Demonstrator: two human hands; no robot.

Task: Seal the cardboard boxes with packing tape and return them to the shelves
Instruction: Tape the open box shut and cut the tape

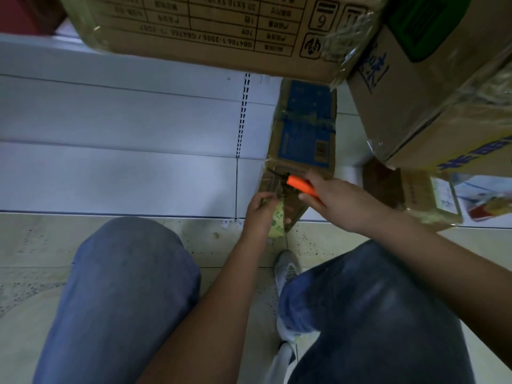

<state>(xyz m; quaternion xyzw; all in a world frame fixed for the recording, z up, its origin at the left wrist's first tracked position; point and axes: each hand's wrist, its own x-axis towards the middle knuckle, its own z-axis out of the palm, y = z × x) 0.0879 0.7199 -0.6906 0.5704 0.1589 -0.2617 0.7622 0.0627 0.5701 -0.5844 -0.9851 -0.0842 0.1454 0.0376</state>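
A: Item one, the work piece?

B: Narrow brown cardboard box with a blue printed panel (303, 134), lying on the tiled floor (55, 245) against the foot of the white metal shelf unit (124, 120). Clear tape already crosses its middle. Its near end is the part in hand.

A: Item two, the tool?

B: Orange-handled tape dispenser with a dark cutter head (300, 185), resting on the box's near end. The right hand (340, 200) has its grip closed round the orange handle.

A: Item three?

B: Strip of yellowish printed packing tape (278, 220), hanging down the near face of the box. The left hand (261, 209) pinches it near the top, fingers curled, a narrow grip.

A: Step, as judged?

B: Finishing or cutting a tape run over the near end. Whether the strip is already severed cannot be told; the cutter area is dark and small.

A: How to do it well?

B: Keep the strip taut with the left hand so it does not fold on itself. Tilt the cutter teeth into the tape and pull across, not along. Then press the free end flat down the box face, rubbing from the edge outward to drive out creases.

A: Other stock noted?

B: Large brown cartons with black printed tables (207, 31) and blue lettering (415, 92) overhead and to the right, one wrapped in crinkled film.
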